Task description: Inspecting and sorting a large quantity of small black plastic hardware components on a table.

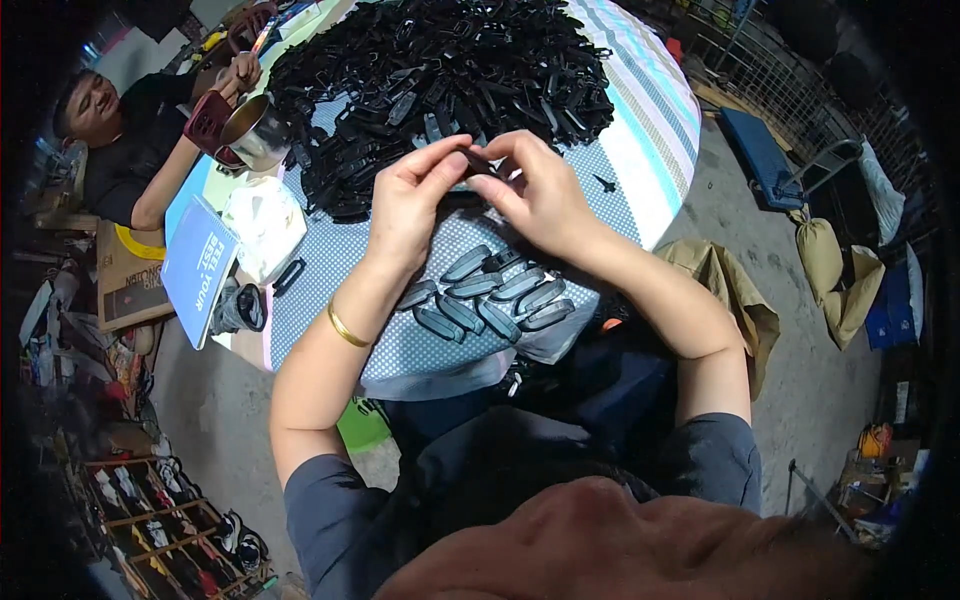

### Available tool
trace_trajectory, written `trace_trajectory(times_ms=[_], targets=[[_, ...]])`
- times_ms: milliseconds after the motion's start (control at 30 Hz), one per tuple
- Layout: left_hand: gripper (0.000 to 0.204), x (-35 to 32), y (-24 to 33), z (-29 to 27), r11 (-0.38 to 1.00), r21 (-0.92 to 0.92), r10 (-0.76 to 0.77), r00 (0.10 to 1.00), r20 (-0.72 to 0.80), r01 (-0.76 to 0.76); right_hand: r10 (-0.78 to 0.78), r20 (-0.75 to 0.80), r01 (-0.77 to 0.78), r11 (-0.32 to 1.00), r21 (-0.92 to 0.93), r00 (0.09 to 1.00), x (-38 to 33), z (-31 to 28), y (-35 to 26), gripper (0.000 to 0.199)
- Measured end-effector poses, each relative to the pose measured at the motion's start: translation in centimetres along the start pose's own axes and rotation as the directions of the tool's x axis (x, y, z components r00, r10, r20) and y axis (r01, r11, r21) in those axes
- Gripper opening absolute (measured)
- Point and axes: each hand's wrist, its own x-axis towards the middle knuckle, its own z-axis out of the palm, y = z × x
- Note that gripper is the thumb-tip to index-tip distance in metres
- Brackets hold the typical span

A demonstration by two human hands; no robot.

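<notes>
Over the near part of the table, my left hand [412,205] and my right hand [545,195] meet fingertip to fingertip. A small black plastic piece [482,168] is pinched between them, its shape partly covered by the fingers. Just beyond my hands spreads a large heap of black plastic pieces [400,75], many of them long and narrow. Nearer to me, below my hands, several elongated grey-black plastic pieces [500,318] with rounded ends lie in a loose group on the dotted tablecloth [395,355].
At the left stand a metal mug [257,133], a white plastic bag [262,225] and a blue notebook [200,265]. Another person [125,150] sits beyond them, hands raised at the table. One loose black bit [604,184] lies right of my right hand. A shoe rack [165,530] stands lower left.
</notes>
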Motion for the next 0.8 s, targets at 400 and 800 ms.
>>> trace_trajectory(times_ms=[400, 800], targets=[[0.021, 0.7, 2.7, -1.7, 0.973, 0.217, 0.033, 0.979, 0.199, -0.077, 0.047, 0.350, -0.062, 0.998, 0.032, 0.936, 1.0, -1.3, 0.4, 0.030], [0.015, 0.9, 0.4, -1.5, 0.344, 0.803, 0.237, 0.872, 0.428, -0.487, -0.075, 0.546, 0.288, 0.904, -0.317, 0.835, 1.2, -2.5, 1.9, 0.027]])
